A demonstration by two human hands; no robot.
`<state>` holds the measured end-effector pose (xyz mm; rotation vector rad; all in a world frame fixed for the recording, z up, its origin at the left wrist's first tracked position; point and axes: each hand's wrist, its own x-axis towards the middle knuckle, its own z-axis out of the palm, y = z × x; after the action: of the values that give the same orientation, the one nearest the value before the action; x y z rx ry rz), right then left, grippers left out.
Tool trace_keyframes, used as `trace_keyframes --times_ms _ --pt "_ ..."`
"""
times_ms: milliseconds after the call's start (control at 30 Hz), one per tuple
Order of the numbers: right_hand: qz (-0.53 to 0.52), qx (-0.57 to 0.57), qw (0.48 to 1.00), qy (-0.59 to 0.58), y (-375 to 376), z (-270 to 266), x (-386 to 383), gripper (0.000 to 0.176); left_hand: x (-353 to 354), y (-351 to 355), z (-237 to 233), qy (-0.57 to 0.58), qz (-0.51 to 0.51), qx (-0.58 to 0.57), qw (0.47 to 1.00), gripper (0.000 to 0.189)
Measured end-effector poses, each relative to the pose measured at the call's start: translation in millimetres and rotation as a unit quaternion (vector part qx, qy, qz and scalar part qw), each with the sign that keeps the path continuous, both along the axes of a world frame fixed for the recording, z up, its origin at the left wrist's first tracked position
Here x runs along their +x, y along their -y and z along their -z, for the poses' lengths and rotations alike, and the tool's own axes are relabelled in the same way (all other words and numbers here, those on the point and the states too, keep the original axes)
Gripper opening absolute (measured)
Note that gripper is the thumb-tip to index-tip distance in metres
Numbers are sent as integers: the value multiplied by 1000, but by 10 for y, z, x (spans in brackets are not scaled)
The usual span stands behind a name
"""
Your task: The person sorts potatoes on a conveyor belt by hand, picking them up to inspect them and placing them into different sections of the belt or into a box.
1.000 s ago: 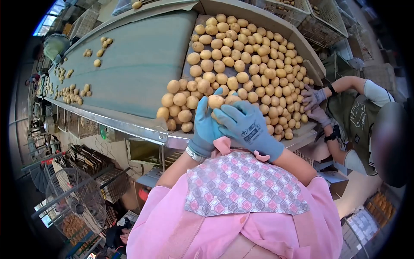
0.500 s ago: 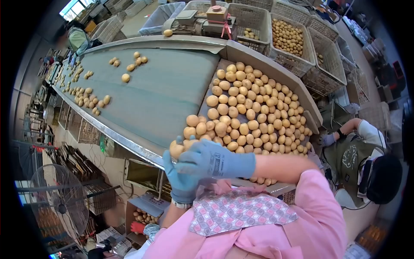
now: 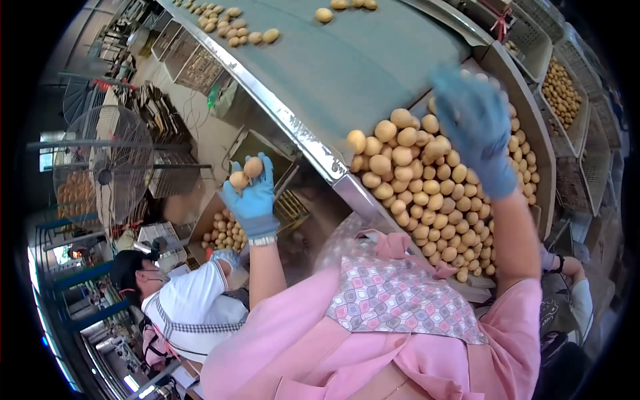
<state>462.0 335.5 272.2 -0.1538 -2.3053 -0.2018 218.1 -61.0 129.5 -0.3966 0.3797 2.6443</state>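
My left hand (image 3: 254,202), in a blue glove, is held out over the floor side of the belt, palm up. Two round tan fruits (image 3: 252,168) rest in its curled fingers. My right hand (image 3: 475,110), gloved in blue too, is smeared by motion above the far part of the fruit pile, near the end of the belt. Its fingers are too blurred to read. Many tan fruits (image 3: 437,189) lie heaped on the sorting table between me and the side board. Some sit at the edge of the green conveyor belt (image 3: 373,67).
A metal rail (image 3: 293,123) edges the belt. Below my left hand stands a box of fruits (image 3: 225,230), with a co-worker in white (image 3: 193,293) beside it. Plastic crates (image 3: 563,100) line the right. A large fan (image 3: 105,173) stands at left.
My view has turned left. My hands, together over the belt edge before, are now apart: left moved out with two fruits, right swung over the far pile.
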Motion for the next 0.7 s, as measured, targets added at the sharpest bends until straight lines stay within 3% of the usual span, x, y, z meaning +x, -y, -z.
trace_keyframes --times_ms 100,200,233,267,367,400,500,567,633,700 --pt "3 -238 967 88 724 462 670 38 -534 413 508 97 -41 -91 990 58" --pt "111 -318 937 94 1074 1079 1394 37 -1086 138 1526 184 11 -166 969 55" --pt "133 -340 926 100 1164 1206 1529 36 -1409 518 1896 29 105 -342 933 57" --pt "134 -365 914 114 1238 1286 1663 35 -1687 848 2201 -114 161 -512 836 59" --pt "222 -433 866 117 1608 1630 2302 34 -1930 -20 1618 -52 277 -402 871 73" --pt "279 -430 851 108 1718 1726 2523 34 -2057 -518 1689 -136 117 -550 815 64" --pt "352 -424 832 56 1957 2000 2694 34 -1323 -1550 385 -511 -15 -571 642 59" --pt "392 -432 812 18 2001 2069 2716 34 -830 -2177 -231 -571 126 -494 644 56" --pt "420 -414 807 -23 2020 2055 2587 33 -154 -2584 -596 -727 181 -436 499 52" --pt "426 -421 799 -49 2000 2061 2706 32 305 -2816 -512 -814 324 -381 297 51"
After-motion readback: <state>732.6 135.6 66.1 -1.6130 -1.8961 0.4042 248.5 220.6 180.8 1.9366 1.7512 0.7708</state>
